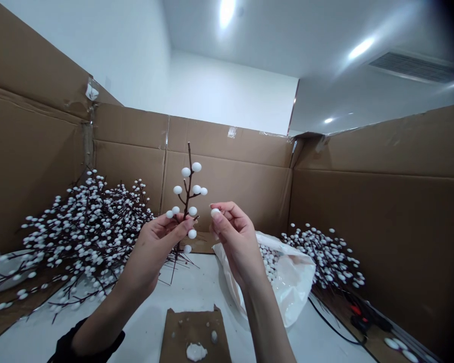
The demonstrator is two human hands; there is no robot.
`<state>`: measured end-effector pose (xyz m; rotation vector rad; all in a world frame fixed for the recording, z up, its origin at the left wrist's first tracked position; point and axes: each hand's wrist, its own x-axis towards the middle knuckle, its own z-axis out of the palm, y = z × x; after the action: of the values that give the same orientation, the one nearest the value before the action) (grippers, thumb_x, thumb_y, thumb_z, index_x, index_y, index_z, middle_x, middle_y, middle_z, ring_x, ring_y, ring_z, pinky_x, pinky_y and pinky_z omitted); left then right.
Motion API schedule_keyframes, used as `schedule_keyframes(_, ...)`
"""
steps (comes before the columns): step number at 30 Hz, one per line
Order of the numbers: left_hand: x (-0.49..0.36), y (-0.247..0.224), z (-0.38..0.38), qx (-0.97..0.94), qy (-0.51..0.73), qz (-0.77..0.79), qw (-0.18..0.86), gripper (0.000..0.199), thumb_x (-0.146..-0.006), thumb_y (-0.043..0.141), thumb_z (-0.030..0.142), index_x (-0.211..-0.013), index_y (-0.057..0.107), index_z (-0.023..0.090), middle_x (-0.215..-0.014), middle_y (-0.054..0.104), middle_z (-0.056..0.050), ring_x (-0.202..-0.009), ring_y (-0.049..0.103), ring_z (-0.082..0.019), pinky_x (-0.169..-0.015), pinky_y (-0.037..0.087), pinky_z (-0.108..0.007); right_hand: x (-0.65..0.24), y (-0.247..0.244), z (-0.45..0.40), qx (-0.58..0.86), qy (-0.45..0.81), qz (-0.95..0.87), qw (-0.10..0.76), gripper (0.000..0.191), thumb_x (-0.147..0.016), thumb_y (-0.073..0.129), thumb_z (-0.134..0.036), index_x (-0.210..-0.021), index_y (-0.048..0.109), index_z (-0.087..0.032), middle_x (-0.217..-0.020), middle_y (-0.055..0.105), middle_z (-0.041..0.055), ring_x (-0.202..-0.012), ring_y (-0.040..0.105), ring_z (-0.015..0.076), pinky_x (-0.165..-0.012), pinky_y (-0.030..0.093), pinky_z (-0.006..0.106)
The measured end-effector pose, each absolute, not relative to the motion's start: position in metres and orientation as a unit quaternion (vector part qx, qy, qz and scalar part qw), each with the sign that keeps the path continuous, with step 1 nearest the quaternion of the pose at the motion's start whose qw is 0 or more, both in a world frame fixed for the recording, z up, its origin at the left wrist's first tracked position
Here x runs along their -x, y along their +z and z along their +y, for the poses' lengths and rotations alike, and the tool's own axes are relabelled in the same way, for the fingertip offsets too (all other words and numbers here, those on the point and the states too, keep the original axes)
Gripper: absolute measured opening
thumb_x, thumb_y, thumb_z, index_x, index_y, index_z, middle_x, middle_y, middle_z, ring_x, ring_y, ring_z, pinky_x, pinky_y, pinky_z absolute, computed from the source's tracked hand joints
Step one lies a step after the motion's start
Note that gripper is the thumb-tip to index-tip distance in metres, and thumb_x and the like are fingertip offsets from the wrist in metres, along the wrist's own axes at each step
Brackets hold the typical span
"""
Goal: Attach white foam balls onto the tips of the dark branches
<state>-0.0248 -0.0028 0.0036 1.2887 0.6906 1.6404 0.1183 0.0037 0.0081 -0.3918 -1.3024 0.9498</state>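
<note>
Left hand pinches brown stem upright above table — best held steady. Lone white ball gripped in right hand, near the stem, not touching — hold lightly, clear of the mounted balls.

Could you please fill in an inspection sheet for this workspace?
Surface: white tabletop, with a cardboard piece bearing a white blob.
Work items: dark branch with white balls, held upright; one loose white ball; open white plastic bag containing more balls.
Clutter: large branch heap on the left, smaller branch cluster on the right; red-and-black object at right, identity unclear.
Hands: left hand pinches the branch; right hand pinches the loose ball, apart from the branch.
Cables: one black cable right of the bag.
Surroundings: cardboard walls, lit ceiling lights.
</note>
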Motion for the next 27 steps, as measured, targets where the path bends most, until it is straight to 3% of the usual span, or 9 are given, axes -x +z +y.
schedule_keyframes(4,0.024,0.001,-0.002,-0.551,0.647,0.261,0.457,0.021,-0.068,0.077,0.036,-0.076,0.07,0.018,-0.079,0.069,0.0,-0.078,0.062,-0.012,-0.074,0.05,-0.021,-0.111,0.007,0.004,0.127,0.476,-0.546,0.678,0.014,-0.077,0.073,-0.034,-0.081,0.065,-0.022,-0.089,0.062,-0.0001,-0.084,0.058,0.0121,-0.081,0.047,0.026)
schedule_keyframes(7,0.023,0.001,-0.002,-0.569,0.639,0.256,0.451,0.02,-0.071,0.075,0.036,-0.079,0.07,0.018,-0.079,0.069,-0.001,-0.078,0.062,-0.012,-0.074,0.05,-0.021,-0.107,0.006,0.004,0.085,0.534,-0.54,0.645,0.014,-0.08,0.07,-0.034,-0.082,0.063,-0.022,-0.101,0.065,0.0027,-0.096,0.061,0.0166,-0.082,0.05,0.03)
schedule_keyframes(27,0.025,0.0,-0.001,-0.576,0.64,0.28,0.425,0.021,-0.071,0.074,0.037,-0.078,0.069,0.018,-0.078,0.065,0.0,-0.074,0.057,-0.011,-0.069,0.049,-0.019,-0.102,0.004,0.005,0.107,0.541,-0.536,0.639,0.02,-0.073,0.075,-0.037,-0.081,0.065,-0.022,-0.092,0.067,0.0009,-0.086,0.063,0.0136,-0.075,0.05,0.025)
